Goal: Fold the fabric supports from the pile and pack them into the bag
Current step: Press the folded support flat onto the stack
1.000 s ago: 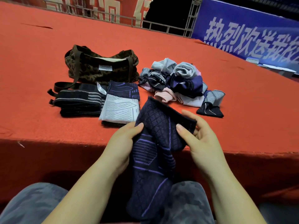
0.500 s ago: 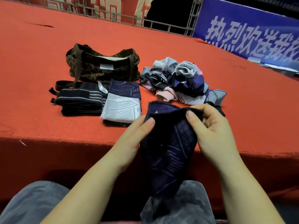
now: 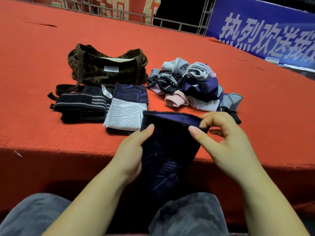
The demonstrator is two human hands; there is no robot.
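Observation:
I hold a dark navy fabric support (image 3: 167,150) with purple lines upright over the table's front edge. My left hand (image 3: 131,154) grips its left side and my right hand (image 3: 225,142) pinches its top right corner. A loose pile of grey, navy and pink supports (image 3: 190,86) lies behind my right hand. The camouflage bag (image 3: 107,67) sits at the back left, its mouth open. In front of the bag lie folded supports: a black striped one (image 3: 80,106), a white one (image 3: 126,114) and a navy one (image 3: 131,93).
The red cloth-covered table (image 3: 255,99) stretches far back to a metal railing (image 3: 170,23) and a blue banner (image 3: 265,34). Its front edge drops off just below my hands. My grey camouflage trousers (image 3: 187,215) fill the bottom of the view.
The navy support has been lifted and pulled taut; its top edge now stretches level between both hands, and my right hand has shifted to pinch the top right corner.

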